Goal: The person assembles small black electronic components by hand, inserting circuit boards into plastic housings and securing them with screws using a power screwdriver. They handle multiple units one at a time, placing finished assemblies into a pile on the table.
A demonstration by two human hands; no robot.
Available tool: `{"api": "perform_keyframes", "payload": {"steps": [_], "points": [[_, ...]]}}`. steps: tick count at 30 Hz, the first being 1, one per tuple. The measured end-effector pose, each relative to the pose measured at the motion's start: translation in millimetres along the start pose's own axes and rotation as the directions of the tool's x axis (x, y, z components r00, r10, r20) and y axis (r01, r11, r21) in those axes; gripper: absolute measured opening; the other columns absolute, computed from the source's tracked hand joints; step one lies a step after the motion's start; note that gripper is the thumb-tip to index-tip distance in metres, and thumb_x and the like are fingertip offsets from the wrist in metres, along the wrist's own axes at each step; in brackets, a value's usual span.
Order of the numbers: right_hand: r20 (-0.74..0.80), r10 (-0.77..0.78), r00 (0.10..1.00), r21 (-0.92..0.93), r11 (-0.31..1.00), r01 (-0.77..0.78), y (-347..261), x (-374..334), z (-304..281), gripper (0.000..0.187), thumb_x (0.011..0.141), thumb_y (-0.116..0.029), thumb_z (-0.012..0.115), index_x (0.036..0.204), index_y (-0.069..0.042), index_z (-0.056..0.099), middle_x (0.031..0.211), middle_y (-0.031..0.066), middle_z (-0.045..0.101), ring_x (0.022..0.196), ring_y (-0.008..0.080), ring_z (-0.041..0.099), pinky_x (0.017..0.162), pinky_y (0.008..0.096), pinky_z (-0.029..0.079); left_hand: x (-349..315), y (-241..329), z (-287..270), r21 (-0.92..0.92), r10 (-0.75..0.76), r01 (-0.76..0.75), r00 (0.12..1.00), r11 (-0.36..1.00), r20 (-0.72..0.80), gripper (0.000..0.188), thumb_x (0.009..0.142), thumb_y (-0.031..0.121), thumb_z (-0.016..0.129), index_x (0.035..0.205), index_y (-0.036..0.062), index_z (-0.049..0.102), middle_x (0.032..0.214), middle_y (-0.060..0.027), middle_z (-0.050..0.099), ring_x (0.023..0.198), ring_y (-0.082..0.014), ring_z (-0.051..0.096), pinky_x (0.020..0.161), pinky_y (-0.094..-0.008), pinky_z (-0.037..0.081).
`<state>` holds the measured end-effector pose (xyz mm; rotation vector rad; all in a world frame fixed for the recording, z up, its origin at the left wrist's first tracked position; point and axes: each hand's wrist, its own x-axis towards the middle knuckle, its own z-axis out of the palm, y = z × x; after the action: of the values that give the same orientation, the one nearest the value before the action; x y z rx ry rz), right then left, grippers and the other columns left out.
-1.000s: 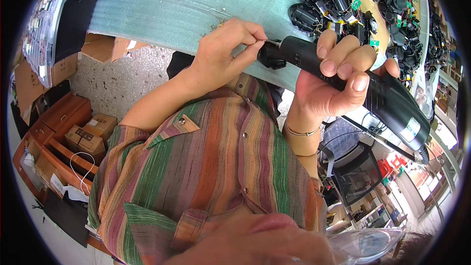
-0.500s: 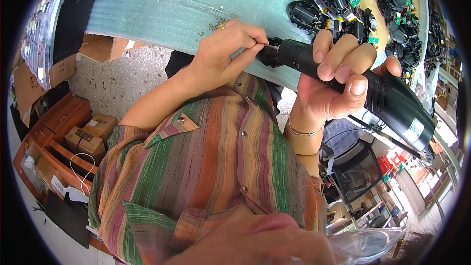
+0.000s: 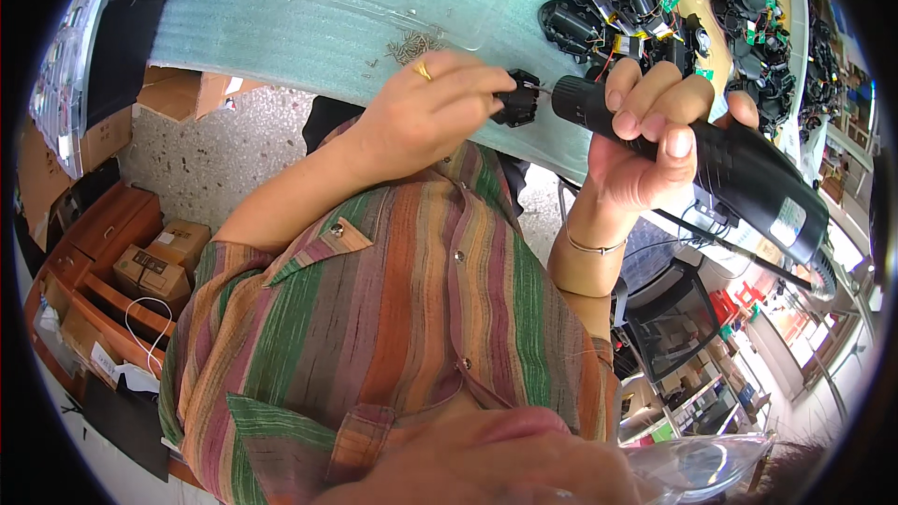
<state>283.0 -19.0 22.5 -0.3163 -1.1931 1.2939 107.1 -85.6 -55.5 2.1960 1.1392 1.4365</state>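
Right hand point(image 3: 655, 136) wraps the electric screwdriver point(image 3: 748, 168), likely weighty and stiff, best held mid-barrel! Left hand point(image 3: 416, 117) brings fingertips to the black plastic part point(image 3: 524, 101), probably light, by the desk's point(image 3: 281, 33) near edge; pinching it? Can't tell.

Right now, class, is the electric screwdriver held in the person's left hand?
No, the right hand grips the black electric screwdriver, while the left hand is at a small black plastic part.

Cardboard boxes point(image 3: 150, 275); wooden drawers point(image 3: 101, 226); black mesh chair point(image 3: 669, 325).
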Motion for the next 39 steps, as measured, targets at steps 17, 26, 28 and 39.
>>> {"api": "perform_keyframes", "payload": {"steps": [17, 26, 28, 39], "points": [[-0.005, 0.018, 1.0, -0.051, 0.999, -0.018, 20, -3, -3, 0.052, 0.083, -0.005, 0.074, 0.123, -0.009, 0.042, 0.067, 0.0042, 0.055, 0.054, 0.0173, 0.052, 0.052, 0.0344, 0.045, -3, 4, 6, 0.093, 0.103, -0.115, 0.986, 0.989, 0.13, 0.013, 0.069, 0.004, 0.065, 0.075, 0.0022, 0.053, 0.112, -0.0087, 0.063, 0.099, -0.0254, 0.062, 0.075, -0.0355, 0.056], [0.115, 0.019, 0.993, -0.059, 0.998, -0.012, 31, 0, -2, 0.038, 0.08, 0.005, 0.072, 0.101, -0.007, 0.043, 0.066, 0.0043, 0.055, 0.05, 0.0132, 0.052, 0.05, 0.0302, 0.048, -7, 3, 9, 0.072, 0.091, -0.1, 0.989, 0.992, 0.12, 0.014, 0.069, 0.006, 0.064, 0.081, 0.0013, 0.056, 0.109, -0.01, 0.063, 0.101, -0.0256, 0.06, 0.078, -0.0346, 0.055], [0.07, 0.051, 0.996, -0.121, 0.992, -0.042, 30, 0, 7, 0.037, 0.08, 0.005, 0.073, 0.099, -0.007, 0.043, 0.066, 0.0045, 0.055, 0.051, 0.0127, 0.051, 0.05, 0.0287, 0.048, -6, 5, 7, 0.062, 0.086, -0.094, 0.989, 0.994, 0.12, 0.014, 0.07, 0.003, 0.065, 0.081, -0.0003, 0.058, 0.11, -0.0104, 0.063, 0.1, -0.0256, 0.061, 0.077, -0.0342, 0.055], [0.146, -0.043, 0.988, -0.145, 0.987, 0.064, 21, -2, -4, 0.044, 0.081, 0.002, 0.072, 0.116, -0.005, 0.047, 0.061, 0.0047, 0.055, 0.053, 0.0159, 0.054, 0.052, 0.029, 0.047, -3, 6, 9, 0.078, 0.054, -0.062, 0.993, 0.995, 0.101, 0.013, 0.076, 0.001, 0.069, 0.083, -0.0001, 0.058, 0.103, -0.0108, 0.064, 0.093, -0.0277, 0.061, 0.077, -0.036, 0.053]]}}
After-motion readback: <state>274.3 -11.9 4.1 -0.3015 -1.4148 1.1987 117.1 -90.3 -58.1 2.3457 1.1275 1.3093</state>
